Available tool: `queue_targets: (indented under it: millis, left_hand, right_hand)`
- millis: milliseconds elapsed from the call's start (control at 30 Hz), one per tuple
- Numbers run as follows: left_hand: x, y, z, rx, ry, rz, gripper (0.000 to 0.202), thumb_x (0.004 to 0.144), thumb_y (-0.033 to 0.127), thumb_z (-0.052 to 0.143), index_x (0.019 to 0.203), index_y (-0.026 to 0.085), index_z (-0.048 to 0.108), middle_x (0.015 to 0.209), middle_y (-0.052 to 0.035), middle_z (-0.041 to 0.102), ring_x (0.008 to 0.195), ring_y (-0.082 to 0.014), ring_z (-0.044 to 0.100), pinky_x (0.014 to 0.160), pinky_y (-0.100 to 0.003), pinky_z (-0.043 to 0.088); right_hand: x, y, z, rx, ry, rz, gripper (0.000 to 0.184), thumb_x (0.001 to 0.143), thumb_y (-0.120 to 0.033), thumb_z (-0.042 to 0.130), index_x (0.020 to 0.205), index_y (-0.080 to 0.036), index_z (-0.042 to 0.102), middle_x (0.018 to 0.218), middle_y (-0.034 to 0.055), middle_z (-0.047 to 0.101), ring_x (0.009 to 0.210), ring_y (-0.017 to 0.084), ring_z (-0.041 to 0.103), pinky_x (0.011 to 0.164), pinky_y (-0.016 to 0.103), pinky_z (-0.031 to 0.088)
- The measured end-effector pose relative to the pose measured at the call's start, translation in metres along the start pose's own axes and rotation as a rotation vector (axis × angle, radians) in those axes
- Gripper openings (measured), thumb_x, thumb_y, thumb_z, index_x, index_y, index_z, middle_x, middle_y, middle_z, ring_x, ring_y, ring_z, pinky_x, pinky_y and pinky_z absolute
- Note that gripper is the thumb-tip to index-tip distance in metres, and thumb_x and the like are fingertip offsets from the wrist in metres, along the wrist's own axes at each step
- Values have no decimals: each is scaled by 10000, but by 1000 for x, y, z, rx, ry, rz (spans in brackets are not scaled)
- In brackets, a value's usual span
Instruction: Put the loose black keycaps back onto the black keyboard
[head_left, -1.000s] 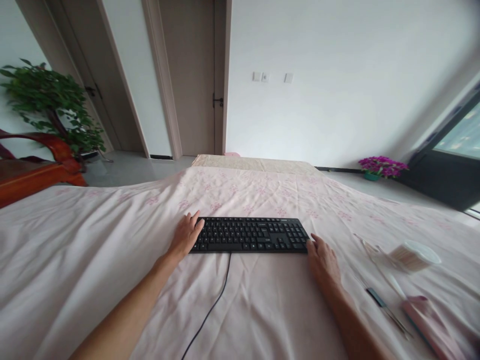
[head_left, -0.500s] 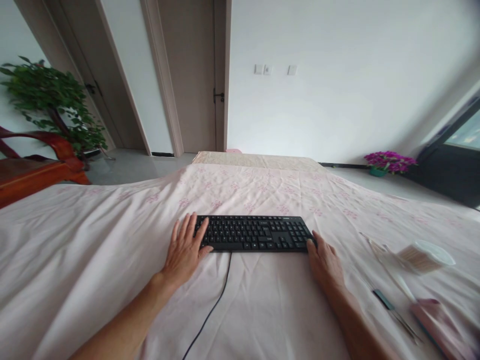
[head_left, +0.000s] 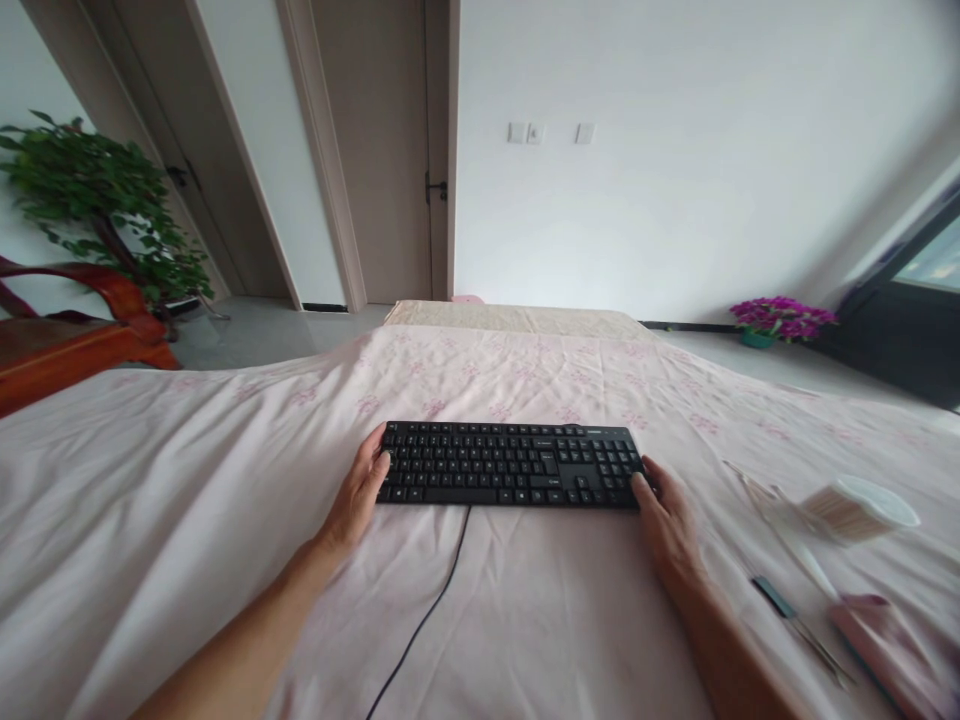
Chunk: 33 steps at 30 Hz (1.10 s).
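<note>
A black keyboard (head_left: 510, 465) lies across a pink flowered sheet (head_left: 525, 600) in front of me. My left hand (head_left: 358, 497) clasps its left end, thumb on the outer keys and fingers curled round the edge. My right hand (head_left: 664, 517) grips the right end, thumb at the near corner. The keyboard's black cable (head_left: 427, 615) runs from its near edge toward me over the sheet.
On the right lie a tipped tub of cotton swabs (head_left: 855, 508), a thin metal tool (head_left: 799, 622) and a pink object (head_left: 881, 645). A wooden chair (head_left: 75, 340) and green plant (head_left: 97, 195) stand left. Purple flowers (head_left: 780, 318) sit by the far wall.
My left hand went from lying flat by the keys to clasping the keyboard's left edge. The keyboard has shifted slightly right, and my right hand moved with it.
</note>
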<state>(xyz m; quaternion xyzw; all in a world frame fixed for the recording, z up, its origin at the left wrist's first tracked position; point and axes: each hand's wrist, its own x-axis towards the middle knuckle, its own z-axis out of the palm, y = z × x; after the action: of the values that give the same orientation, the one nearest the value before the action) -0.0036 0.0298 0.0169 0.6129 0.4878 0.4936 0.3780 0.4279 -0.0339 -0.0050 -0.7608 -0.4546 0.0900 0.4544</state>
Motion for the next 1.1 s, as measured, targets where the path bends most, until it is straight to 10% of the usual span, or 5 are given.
queue_targets:
  millis: [900, 1100]
  left_hand:
    - [-3, -4, 8, 1, 228, -101, 512, 887, 440, 516, 1353, 230, 524, 1455, -53, 474, 1376, -257, 376, 1177, -381, 243]
    - [-5, 3, 11, -63, 187, -93, 546, 925, 485, 441, 1403, 224, 454, 1420, -82, 511, 1346, -234, 426, 1162, -376, 278]
  right_hand:
    - [3, -7, -7, -135, -11, -109, 580, 946, -525, 208, 1026, -204, 684, 964, 154, 675, 1007, 335, 569, 914, 505, 440]
    - [6, 8, 2, -210, -26, -127, 590, 937, -519, 245, 1205, -160, 629, 1163, 144, 632, 1147, 297, 524, 1023, 446, 383]
